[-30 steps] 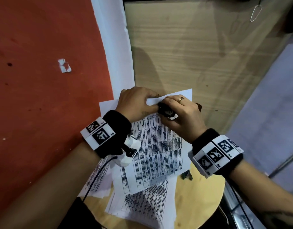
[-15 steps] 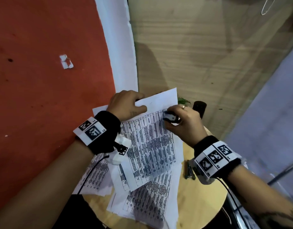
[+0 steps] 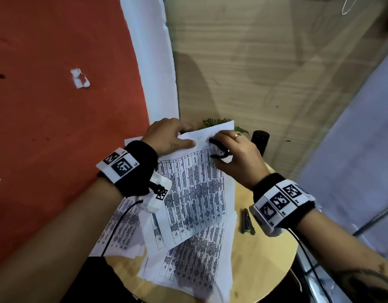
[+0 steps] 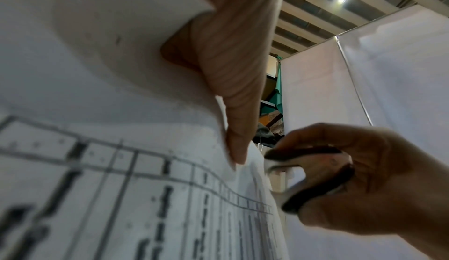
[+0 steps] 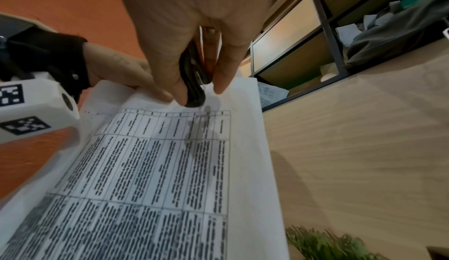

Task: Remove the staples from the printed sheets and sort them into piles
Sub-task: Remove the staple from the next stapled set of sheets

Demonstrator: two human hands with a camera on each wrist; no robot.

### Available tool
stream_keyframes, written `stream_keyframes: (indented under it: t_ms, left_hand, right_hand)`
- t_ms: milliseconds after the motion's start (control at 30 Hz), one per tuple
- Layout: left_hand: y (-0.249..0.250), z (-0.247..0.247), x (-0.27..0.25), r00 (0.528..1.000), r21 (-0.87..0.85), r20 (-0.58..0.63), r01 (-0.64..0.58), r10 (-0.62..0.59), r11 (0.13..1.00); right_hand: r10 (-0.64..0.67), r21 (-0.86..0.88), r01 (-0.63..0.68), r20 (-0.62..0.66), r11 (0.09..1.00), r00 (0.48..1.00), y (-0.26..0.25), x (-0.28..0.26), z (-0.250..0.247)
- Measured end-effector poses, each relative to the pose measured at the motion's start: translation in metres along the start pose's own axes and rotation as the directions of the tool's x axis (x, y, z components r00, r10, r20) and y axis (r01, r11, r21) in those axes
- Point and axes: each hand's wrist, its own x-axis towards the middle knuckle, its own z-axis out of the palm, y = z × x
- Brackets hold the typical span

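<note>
A set of printed sheets [image 3: 195, 193] with tables is held up above the round wooden table [image 3: 263, 256]. My left hand [image 3: 166, 136] pinches its top left corner, thumb on the front; the left wrist view shows the thumb [image 4: 238, 110] on the paper [image 4: 109, 168]. My right hand [image 3: 234, 154] grips a black staple remover [image 3: 219, 149] with its claws at the top edge of the sheets. The right wrist view shows the staple remover [image 5: 194, 83] touching the printed sheets [image 5: 170, 168] near the top margin. No staple is visible.
More printed sheets [image 3: 193, 265] lie on the table under the held set, with another pile [image 3: 121, 226] at the left. A small stapler [image 3: 246, 221] lies on the table's right part. A black cylinder [image 3: 260, 141] and a green plant [image 3: 217, 123] stand behind.
Both hands have lifted the sheets and turned them more upright. My right hand drew the staple remover away from the left hand, then brought it back to the top edge.
</note>
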Motion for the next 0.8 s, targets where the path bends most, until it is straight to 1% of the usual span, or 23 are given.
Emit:
stream_keyframes:
  t_ms: [133,233,400,533,667,800]
  left_hand:
    - [0.006,0.002,0.001,0.999,-0.003,-0.018,-0.032,0.032,0.999]
    - [0.011,0.001,0.0,0.998,-0.005,-0.047,-0.05,0.05,0.999]
    - [0.017,-0.003,-0.002,0.998,-0.095,-0.043,-0.054,0.05,0.994]
    - [0.023,-0.005,-0.005,0.996,-0.153,-0.054,-0.079,0.071,0.985]
    - [0.025,-0.007,-0.005,0.996,-0.15,-0.055,-0.081,0.074,0.985]
    - [0.026,-0.009,-0.003,0.996,-0.147,-0.045,-0.086,0.08,0.985]
  right_hand:
    - [-0.079,0.011,0.08,-0.035,0.997,0.996,-0.007,0.011,-0.005]
    - [-0.101,0.028,0.103,-0.063,0.994,0.993,-0.008,0.015,-0.008]
    - [-0.149,0.027,0.152,-0.094,0.988,0.984,-0.012,0.017,-0.017]
    - [-0.183,0.019,0.184,-0.071,0.983,0.981,-0.015,0.02,-0.022]
    - [-0.243,-0.063,0.24,-0.055,0.969,0.968,-0.017,0.023,-0.028]
    - [-0.31,-0.103,0.305,-0.044,0.947,0.95,-0.019,0.025,-0.031]
